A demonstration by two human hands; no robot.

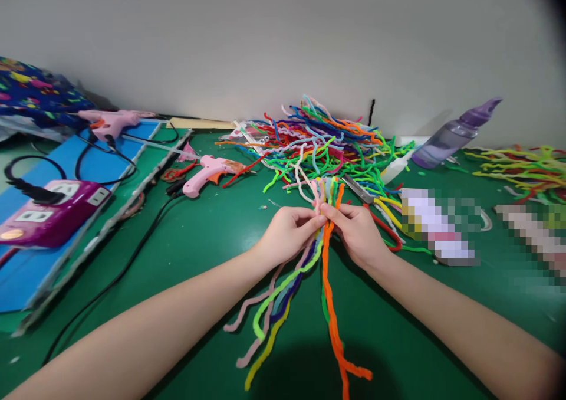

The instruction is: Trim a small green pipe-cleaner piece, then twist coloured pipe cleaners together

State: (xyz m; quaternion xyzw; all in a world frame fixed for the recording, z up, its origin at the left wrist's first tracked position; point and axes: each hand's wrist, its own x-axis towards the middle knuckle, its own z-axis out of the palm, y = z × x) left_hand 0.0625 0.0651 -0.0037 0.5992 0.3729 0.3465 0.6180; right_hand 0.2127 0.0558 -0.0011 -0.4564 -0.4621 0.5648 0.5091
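Note:
Both hands meet at the middle of a bundle of fuzzy pipe cleaners [326, 251] in orange, green, pink, yellow and dark blue. My left hand [292, 230] pinches the bundle from the left, thumb and fingers closed. From the right, my right hand [354, 229] pinches it too, its thumb beside the left thumb. Short ends stick up above the fingers, and long ends hang down toward me, the orange ones lowest on the right. Just behind the hands lies a large tangled pile of pipe cleaners [318, 146]. The gripped part of the bundle is hidden by the fingers.
A pink glue gun [206, 174] lies left of the pile, its black cord running forward. Further left are another pink glue gun [112, 121] and a purple power strip [57, 214] on a blue board [26, 282]. A purple bottle [446, 143] leans at right, near scissors [358, 189].

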